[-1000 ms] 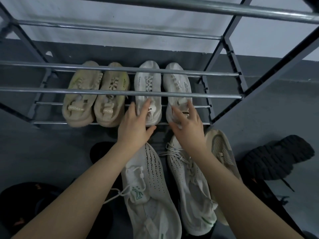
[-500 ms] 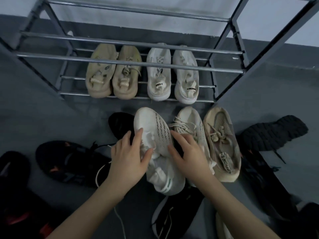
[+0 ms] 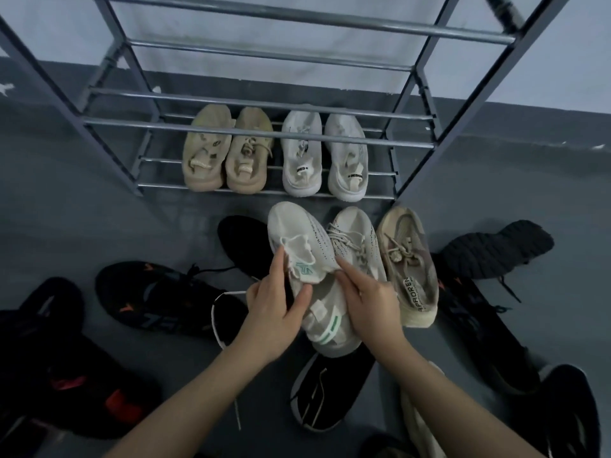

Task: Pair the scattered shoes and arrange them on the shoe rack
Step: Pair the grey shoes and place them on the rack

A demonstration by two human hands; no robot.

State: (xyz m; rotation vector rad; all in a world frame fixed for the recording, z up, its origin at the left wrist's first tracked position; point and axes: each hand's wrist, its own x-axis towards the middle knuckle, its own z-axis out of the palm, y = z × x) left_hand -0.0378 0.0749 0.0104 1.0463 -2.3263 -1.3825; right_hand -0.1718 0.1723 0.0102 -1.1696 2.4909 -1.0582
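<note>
I see both hands gripping 1 white knit sneaker with green stripes (image 3: pixel 317 282), which sits toe-forward over the grey floor (image 3: pixel 99 219) just in front of the grey metal-bar shoe rack (image 3: pixel 264 132). My left hand (image 3: pixel 277 304) pinches its tongue and collar, thumb inside; my right hand (image 3: pixel 373 302) wraps its right side. A cream laced sneaker (image 3: pixel 355 242) lies just beside it. On the rack's lowest bars sit 2 pairs: tan sneakers (image 3: pixel 224 153) and white sneakers (image 3: pixel 325 153). Black shoes (image 3: pixel 158 295) lie scattered around.
</note>
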